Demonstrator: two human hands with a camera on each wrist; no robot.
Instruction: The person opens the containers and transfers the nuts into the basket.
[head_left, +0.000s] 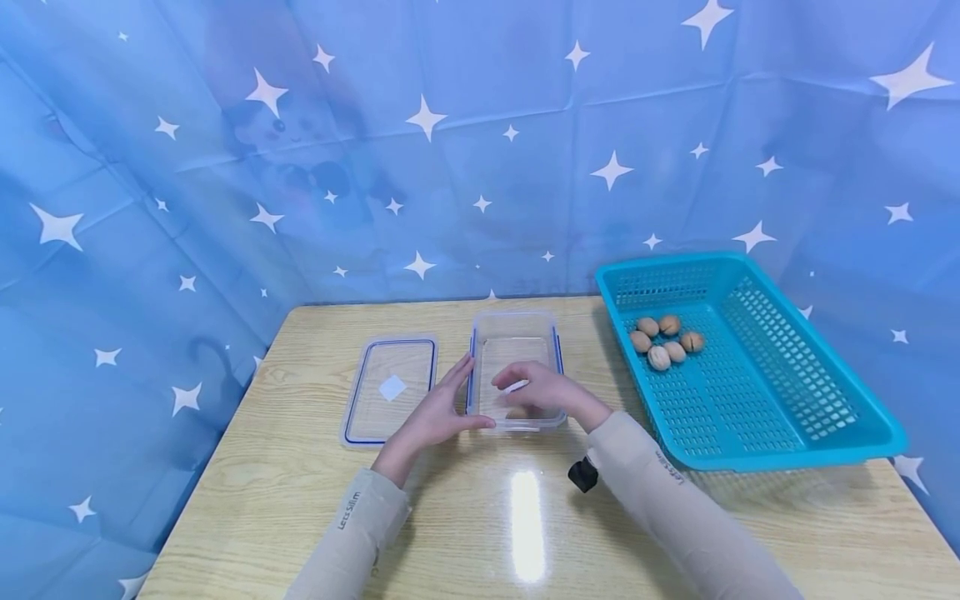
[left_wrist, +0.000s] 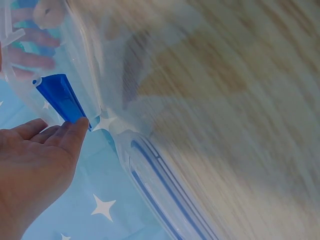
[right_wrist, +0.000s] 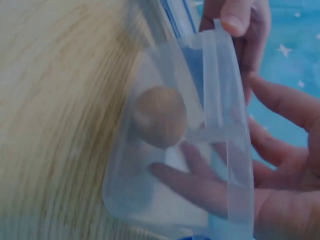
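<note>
A clear plastic food box point(head_left: 516, 323) with blue side clips stands on the table. My left hand point(head_left: 437, 417) steadies it, fingers extended along its left side and thumb at the front rim. In the left wrist view, the fingertips touch a blue clip point(left_wrist: 62, 97). My right hand point(head_left: 542, 388) reaches over the right rim into the box, its fingers spread and loosely bent. Near those fingertips, a walnut point(right_wrist: 160, 117) lies on the box floor toward the front, seen through the wall in the right wrist view.
Left of the box lies its clear lid point(head_left: 375, 392) with a blue seal and a white label. A turquoise perforated basket point(head_left: 750, 408) stands at the right, several walnuts point(head_left: 659, 358) grouped in its left part. Behind the wooden table point(head_left: 262, 500) hangs a blue star-patterned curtain point(head_left: 487, 167).
</note>
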